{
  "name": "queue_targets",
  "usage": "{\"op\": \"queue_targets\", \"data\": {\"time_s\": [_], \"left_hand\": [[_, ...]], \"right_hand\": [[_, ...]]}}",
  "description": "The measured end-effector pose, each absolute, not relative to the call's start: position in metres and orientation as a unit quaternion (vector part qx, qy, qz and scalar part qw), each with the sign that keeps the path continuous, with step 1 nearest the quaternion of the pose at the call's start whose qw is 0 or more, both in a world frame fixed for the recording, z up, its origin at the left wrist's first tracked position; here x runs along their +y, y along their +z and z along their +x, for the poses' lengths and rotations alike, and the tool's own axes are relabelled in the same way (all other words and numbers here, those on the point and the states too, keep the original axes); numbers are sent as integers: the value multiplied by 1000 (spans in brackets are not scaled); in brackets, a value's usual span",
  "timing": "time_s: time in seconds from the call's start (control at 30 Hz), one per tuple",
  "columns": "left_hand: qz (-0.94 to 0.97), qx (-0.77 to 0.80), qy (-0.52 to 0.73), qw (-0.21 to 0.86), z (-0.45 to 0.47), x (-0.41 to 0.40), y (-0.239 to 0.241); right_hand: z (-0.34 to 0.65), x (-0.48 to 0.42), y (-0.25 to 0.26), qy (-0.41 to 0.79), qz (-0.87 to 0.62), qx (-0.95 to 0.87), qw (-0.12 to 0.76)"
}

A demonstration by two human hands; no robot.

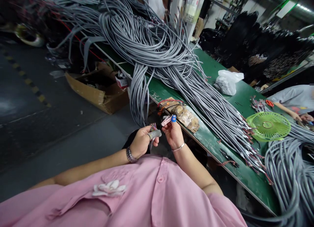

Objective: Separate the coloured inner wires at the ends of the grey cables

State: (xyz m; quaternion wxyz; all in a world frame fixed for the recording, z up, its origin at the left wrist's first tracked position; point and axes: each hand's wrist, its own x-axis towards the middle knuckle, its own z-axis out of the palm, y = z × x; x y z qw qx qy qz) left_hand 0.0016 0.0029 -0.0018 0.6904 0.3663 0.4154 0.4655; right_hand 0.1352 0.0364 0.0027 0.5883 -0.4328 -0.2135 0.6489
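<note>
My left hand point(141, 142) is closed in front of my shirt, its thumb wrapped in grey tape. A small bunch of thin coloured wires point(153, 125) sticks up from its fingers. Close beside it, my right hand point(173, 135) has a blue cover on one fingertip. It pinches a small pale pink piece point(166, 121) whose kind I cannot make out. Just beyond my hands, at the table edge, lies a worn brown block point(187, 117) with red, orange and black leads around it. The hands are near each other; whether the wires touch the pink piece cannot be told.
Long grey cables point(206, 99) lie heaped across the green table point(241, 102). A green fan point(268, 126), a white plastic bag point(229, 82) and dark pliers point(229, 157) rest there. A cardboard box point(98, 92) stands on the floor at left. Another person point(293, 101) works at far right.
</note>
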Motion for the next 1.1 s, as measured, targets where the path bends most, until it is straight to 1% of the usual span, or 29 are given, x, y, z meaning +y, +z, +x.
{"op": "queue_targets", "data": {"time_s": [0.2,0.3,0.5,0.67,0.73,0.9,1.1], "left_hand": [[380,411,458,690,3,4,-3],[379,414,456,691,4,4,-2],[365,416,470,688,-2,0,1],[374,422,484,669,-11,-2,-3],[382,424,487,662,-13,-2,-6],[403,416,483,656,-12,-2,-8],[392,382,503,669,-12,-2,-9]], "right_hand": [[133,39,3,631,-436,-203,609],[133,38,2,648,-422,-186,606],[144,30,-6,720,-378,-155,561],[155,9,-11,756,-346,-257,493],[153,2,-11,738,-359,-306,483],[144,1,-13,641,-430,-366,520],[142,4,-16,661,-430,-323,523]]}}
